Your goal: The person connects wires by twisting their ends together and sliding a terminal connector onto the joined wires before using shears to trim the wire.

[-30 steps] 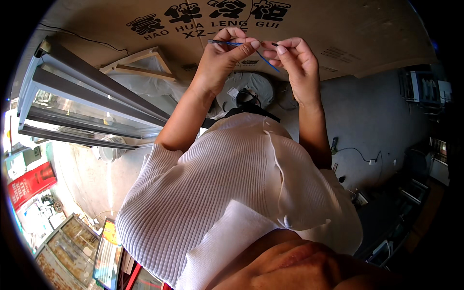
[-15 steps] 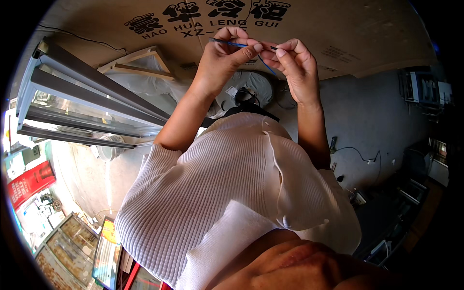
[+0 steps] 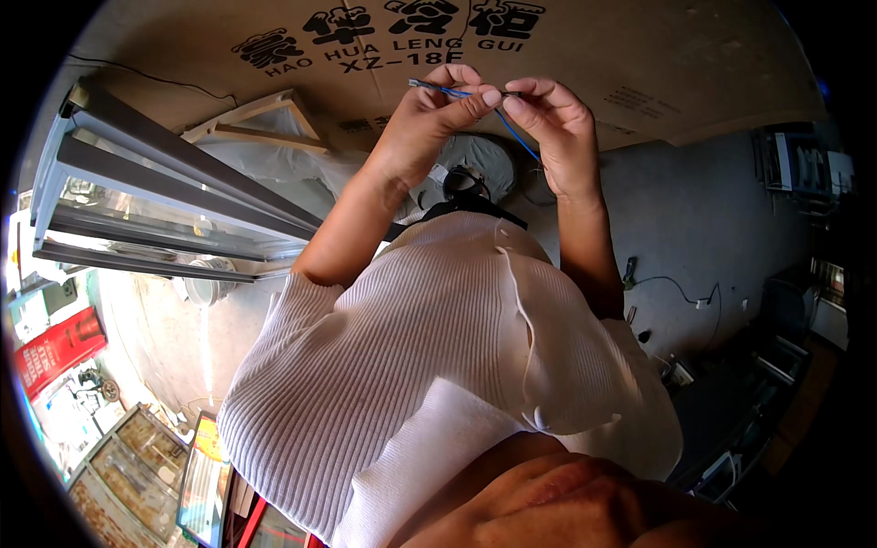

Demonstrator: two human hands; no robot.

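Note:
In front of the brown carton, both hands are raised with their fingertips almost touching. My left hand [image 3: 411, 132] pinches a thin blue wire [image 3: 519, 138] between thumb and fingers. One end, with a small greyish tip [image 3: 419, 83], sticks out to the left past the fingers. Below the fingertips, another stretch of the wire slants down to the right, toward my right palm. My right hand [image 3: 568, 132] is closed in a pinch on a small dark piece [image 3: 512, 94] close to the left thumb. Fingers cover most of that piece, so its kind cannot be made out.
A large cardboard carton [image 3: 621, 55] stands ahead. Metal-framed glass panels [image 3: 183, 173] lean at the left, near a wooden frame [image 3: 265, 133] and a white bucket [image 3: 208, 288]. A plastic-wrapped round thing [image 3: 493, 164] lies below my hands. A cord [image 3: 671, 285] runs over the floor at right.
Both hands have come slightly lower, and the fingertips are closer together. The wire's lower stretch now reaches farther down and right, to my right palm.

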